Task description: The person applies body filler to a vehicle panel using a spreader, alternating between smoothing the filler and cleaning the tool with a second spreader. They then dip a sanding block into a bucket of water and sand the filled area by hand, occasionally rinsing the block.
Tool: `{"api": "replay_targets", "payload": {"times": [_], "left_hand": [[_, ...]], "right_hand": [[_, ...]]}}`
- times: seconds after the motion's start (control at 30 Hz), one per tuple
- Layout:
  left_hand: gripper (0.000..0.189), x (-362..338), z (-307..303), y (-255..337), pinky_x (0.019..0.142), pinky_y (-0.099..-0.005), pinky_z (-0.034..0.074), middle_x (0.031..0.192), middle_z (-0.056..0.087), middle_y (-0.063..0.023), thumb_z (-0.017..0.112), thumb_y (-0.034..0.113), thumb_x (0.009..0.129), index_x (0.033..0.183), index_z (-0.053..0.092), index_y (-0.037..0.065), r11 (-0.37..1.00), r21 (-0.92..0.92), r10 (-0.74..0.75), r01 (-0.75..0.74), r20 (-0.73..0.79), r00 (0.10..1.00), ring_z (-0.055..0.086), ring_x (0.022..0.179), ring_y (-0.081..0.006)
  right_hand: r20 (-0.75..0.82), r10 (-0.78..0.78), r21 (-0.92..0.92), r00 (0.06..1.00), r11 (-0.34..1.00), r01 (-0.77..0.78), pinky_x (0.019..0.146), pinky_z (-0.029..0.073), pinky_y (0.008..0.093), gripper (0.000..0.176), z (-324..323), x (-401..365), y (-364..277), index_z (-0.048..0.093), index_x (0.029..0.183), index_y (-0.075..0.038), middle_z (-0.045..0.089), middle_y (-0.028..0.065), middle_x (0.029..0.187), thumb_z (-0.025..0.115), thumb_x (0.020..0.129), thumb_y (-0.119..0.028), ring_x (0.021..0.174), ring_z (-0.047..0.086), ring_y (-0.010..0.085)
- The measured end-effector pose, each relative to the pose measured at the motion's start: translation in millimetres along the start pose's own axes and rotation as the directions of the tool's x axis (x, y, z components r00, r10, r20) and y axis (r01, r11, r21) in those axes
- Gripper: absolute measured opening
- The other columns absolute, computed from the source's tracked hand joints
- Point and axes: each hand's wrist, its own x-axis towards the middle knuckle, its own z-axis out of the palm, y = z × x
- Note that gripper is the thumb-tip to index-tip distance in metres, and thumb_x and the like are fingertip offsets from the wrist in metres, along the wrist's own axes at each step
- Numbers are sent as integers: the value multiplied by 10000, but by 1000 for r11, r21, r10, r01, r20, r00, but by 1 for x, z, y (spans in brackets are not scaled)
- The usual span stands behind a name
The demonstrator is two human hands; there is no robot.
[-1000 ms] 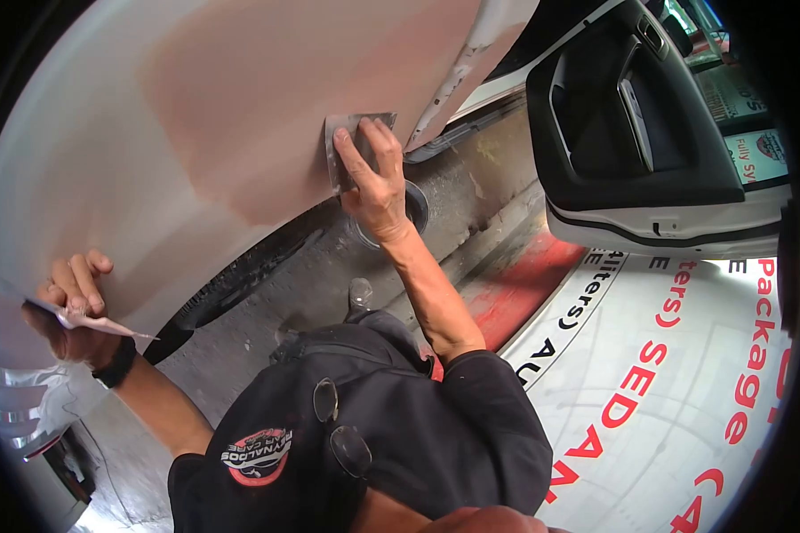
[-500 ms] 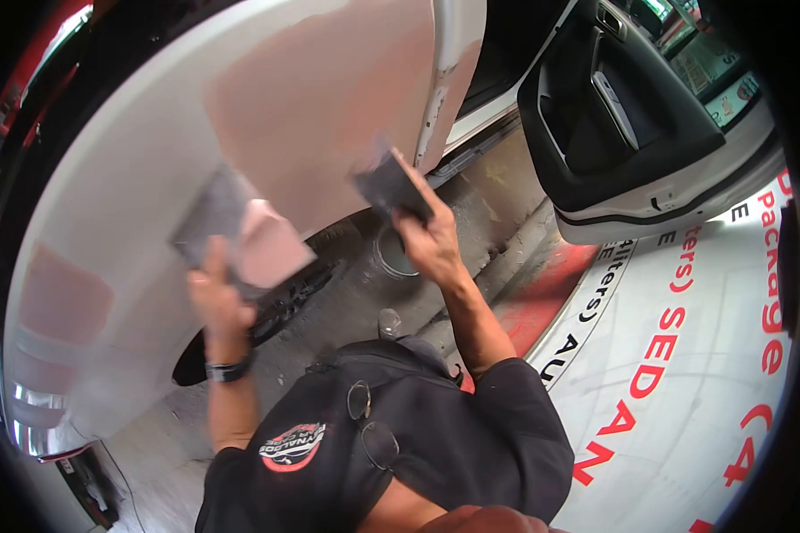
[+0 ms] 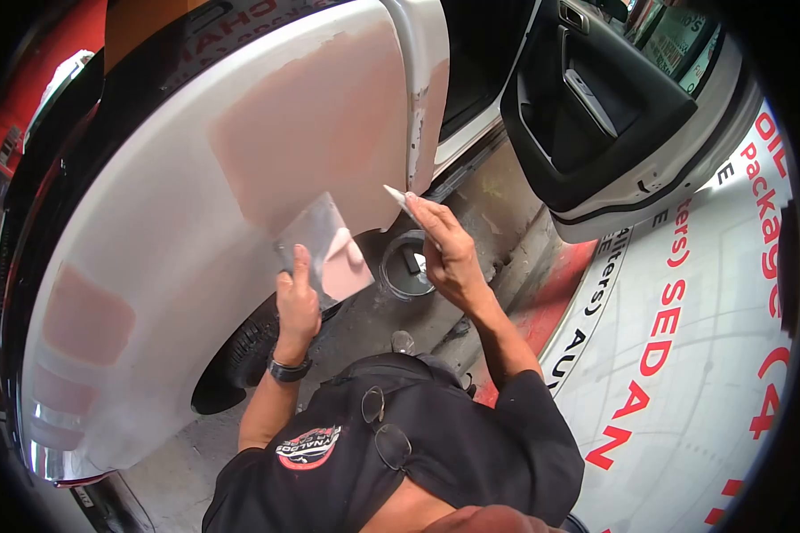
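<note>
My left hand (image 3: 298, 298) is closed on a flat mixing plate (image 3: 307, 235), its thumb on top. Pink filler paste (image 3: 348, 271) covers the plate's right corner. Closed around a spreader (image 3: 398, 196), my right hand (image 3: 452, 251) is to the right of the plate, apart from it; the spreader is seen nearly edge-on with a whitish tip. Beyond both hands stands a white car panel (image 3: 178, 178) with a large pinkish filler patch (image 3: 320, 124) and a smaller patch (image 3: 89, 315) at the left.
On the floor between my hands is a round bucket (image 3: 407, 280) with a dark block in it. A tire (image 3: 244, 355) sits under the panel. An open car door (image 3: 596, 115) stands at the upper right, above a lettered white banner (image 3: 684, 355).
My left hand and the plate have moved right. The spreader in my right hand has turned from its broad dark face to nearly edge-on. The view has shifted a little.
</note>
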Motion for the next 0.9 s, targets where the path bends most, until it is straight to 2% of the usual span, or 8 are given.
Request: {"api": "replay_targets", "payload": {"times": [0.1,0.3,0.4,0.43,0.5,0.57,0.73,0.9], "left_hand": [[580,-9,11,27,491,-286,281,599,372,59,402,451,1101,663,459,76,999,40,30,-36,131,991,325,551,-62],[671,-7,22,33,511,-319,264,552,328,47,320,466,1113,591,339,45,987,52,149,-153,81,986,327,565,-84],[591,7,6,22,570,-319,380,681,505,-21,351,390,1117,766,573,-31,987,87,134,-134,3,991,445,634,-123],[446,13,4,4,765,-365,511,983,616,-109,400,297,1105,1280,588,-68,769,516,502,-378,-121,856,594,882,-205],[511,32,-15,9,1005,-393,507,1289,589,-136,429,344,1083,1463,398,3,981,-187,41,-57,-88,995,598,1200,-268],[518,20,-2,49,1017,-390,513,1297,616,-118,429,441,1074,1356,533,19,800,-597,-100,50,-50,994,625,1204,-247],[505,-1,22,40,1044,-394,493,1311,633,-103,427,437,1077,1354,549,32,232,-802,-27,550,560,828,628,1184,-231],[436,-8,29,40,944,-368,563,1228,669,-113,525,346,1064,1312,570,-10,482,-792,-67,375,394,917,668,1106,-207]], "right_hand": [[114,-185,-509,976,833,217,1017,472,540,559,8,-5,-19,606,1377,-130,575,157,1358,582,832,-12,1257,562,385],[334,-390,-332,858,803,494,953,441,496,451,24,-20,-20,598,1306,-148,567,87,1258,616,856,-179,1173,545,322],[463,-388,-257,797,802,540,957,438,484,463,23,-35,-19,609,1291,-188,579,69,1245,660,832,-152,1169,558,301],[492,-363,-219,791,828,516,958,436,486,488,22,-40,-10,614,1298,-190,590,71,1246,664,817,-122,1173,567,293],[498,-300,-113,813,908,404,963,439,509,574,17,-39,-2,629,1322,-184,613,82,1273,677,767,-43,1191,584,283],[369,-244,-6,897,964,265,1088,387,565,617,0,-25,-20,619,1356,-142,615,109,1340,642,764,32,1270,573,318],[84,-376,320,923,887,332,1154,310,595,554,10,1,-50,633,1327,-37,585,173,1416,652,785,77,1393,487,385],[425,-352,-178,834,871,458,1082,397,618,517,8,3,-51,606,1382,-148,506,148,1483,651,872,-80,1358,479,434]]}}
